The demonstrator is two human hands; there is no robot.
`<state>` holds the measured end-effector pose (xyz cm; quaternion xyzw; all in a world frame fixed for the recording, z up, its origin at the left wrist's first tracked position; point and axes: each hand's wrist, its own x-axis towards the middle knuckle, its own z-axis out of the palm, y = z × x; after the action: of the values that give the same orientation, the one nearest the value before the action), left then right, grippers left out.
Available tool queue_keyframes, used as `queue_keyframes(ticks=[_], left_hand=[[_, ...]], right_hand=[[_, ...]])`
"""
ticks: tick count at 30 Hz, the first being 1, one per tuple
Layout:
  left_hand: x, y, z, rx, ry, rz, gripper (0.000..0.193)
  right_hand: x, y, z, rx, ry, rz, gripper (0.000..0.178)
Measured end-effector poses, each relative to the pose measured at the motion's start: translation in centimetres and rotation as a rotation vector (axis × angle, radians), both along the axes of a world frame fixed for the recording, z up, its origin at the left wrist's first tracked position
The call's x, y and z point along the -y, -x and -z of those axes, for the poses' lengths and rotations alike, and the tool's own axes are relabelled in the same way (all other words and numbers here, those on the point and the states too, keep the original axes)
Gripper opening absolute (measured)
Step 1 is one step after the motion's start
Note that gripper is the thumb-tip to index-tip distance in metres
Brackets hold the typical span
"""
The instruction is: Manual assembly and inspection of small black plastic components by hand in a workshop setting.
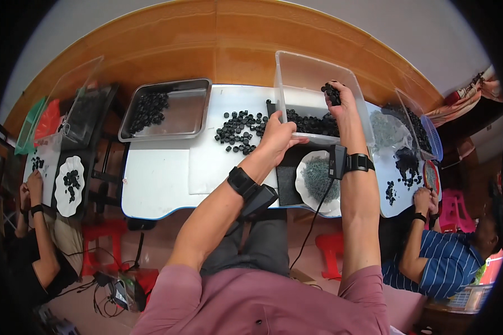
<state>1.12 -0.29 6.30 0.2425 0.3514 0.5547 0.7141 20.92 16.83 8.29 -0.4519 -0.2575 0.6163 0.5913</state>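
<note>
A clear plastic bin [303, 84] stands tilted at the table's back, with many small black caps [310, 124] along its near side. My left hand [278, 135] is closed on the bin's near left corner, thumb over the rim and fingers below. Raised inside the bin at its right, my right hand [343, 101] is closed around a clump of black caps [332, 94]. More black caps [236, 133] lie scattered on the white table left of the bin. Below the bin, a white scalloped plate [302, 187] holds a heap of grey-green small pieces [320, 176].
A metal tray [181, 109] with black parts sits at the back left. One person [39, 234] works at far left, beside another white plate [61, 204]. At far right another person [430, 262] handles parts near a blue basket [433, 137]. A cable [307, 231] hangs from my right wrist device.
</note>
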Motion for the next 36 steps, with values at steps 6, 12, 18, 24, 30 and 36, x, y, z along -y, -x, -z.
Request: queue_keyframes(ticks=[6, 12, 18, 24, 30, 36], left_hand=[[2.3, 0.8, 0.5, 0.067, 0.015, -0.070, 0.068], [7.6, 5.2, 4.9, -0.466, -0.223, -0.286, 0.053], [10.6, 10.9, 9.9, -0.974, -0.316, -0.474, 0.069], [10.3, 12.9, 10.4, -1.070, -0.465, -0.416, 0.109], [10.5, 13.0, 9.4, -1.162, -0.556, -0.484, 0.122], [10.8, 13.2, 10.9, -1.360, -0.600, -0.425, 0.125]], right_hand=[[0.5, 0.7, -0.5, -0.004, -0.043, -0.054, 0.013], [1.7, 0.6, -1.7, 0.029, -0.030, -0.044, 0.012], [4.4, 4.3, -4.7, 0.036, -0.085, -0.115, 0.015], [9.8, 12.2, -7.0, -0.014, -0.101, -0.248, 0.022], [15.1, 19.1, -1.6, -0.128, 0.011, -0.310, 0.024], [19.3, 21.3, 9.1, 0.020, -0.015, -0.396, 0.023]])
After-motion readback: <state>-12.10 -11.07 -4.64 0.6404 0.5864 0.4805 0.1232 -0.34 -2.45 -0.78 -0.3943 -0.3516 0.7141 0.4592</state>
